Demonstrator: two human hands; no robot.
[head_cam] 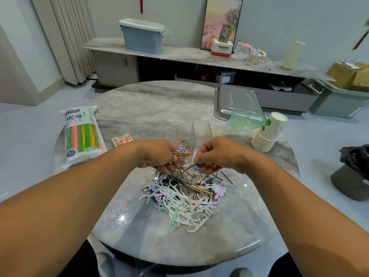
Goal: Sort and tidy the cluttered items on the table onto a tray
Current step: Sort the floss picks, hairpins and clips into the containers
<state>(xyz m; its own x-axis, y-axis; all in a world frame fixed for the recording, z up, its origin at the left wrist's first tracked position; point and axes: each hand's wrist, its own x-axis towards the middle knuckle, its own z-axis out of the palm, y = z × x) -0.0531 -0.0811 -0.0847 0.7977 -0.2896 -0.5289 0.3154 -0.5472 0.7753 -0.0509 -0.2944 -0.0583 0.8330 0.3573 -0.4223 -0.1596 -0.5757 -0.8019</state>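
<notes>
A round marble tabletop [139, 108] carries a steel tray [221, 108] at its far right. A straw pack [82, 136] reads "40". On the shelf, a box [222, 47] reads "Panasonic". The left hand [159, 154] pinches small clips [180, 151]; the right hand [217, 154] pinches a hairpin [189, 167] above the floss-pick pile [185, 204].

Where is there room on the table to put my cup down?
Bare marble lies between the straw pack and the metal tray, and along the near table edge. It is crowded around the floss-pick pile, clear organiser and paper cups.
</notes>
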